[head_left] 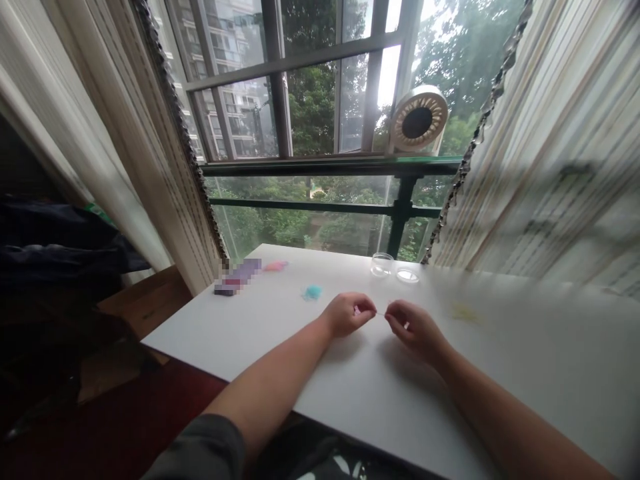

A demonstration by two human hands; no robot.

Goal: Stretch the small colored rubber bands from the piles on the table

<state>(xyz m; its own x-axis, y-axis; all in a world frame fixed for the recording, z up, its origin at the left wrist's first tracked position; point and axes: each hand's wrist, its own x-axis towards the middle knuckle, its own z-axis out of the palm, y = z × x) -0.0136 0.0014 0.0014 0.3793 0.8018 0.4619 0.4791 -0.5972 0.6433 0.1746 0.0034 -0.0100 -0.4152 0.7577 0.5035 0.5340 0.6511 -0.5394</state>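
Note:
Both hands are raised a little over the middle of the white table (240, 333), with their fingertips close together but apart. My left hand (351, 313) is closed in a pinch, and my right hand (414, 328) pinches from the other side. A thin, pale strand (381, 313) stretches between the two pinches. Small pinkish bits show inside the curl of my left fingers; a pale bit shows by my right fingers. Beyond and left of my left hand lies a small turquoise pile (313, 292). A faint yellow pile (465, 312) is right of my right hand.
A clear round container (381, 265) and a clear lid or dish (407, 275) stand near the table's far edge. A pink-orange pile (275, 266) and a blurred purple object (245, 273) are at the far left. A round fan (420, 121) stands by the window.

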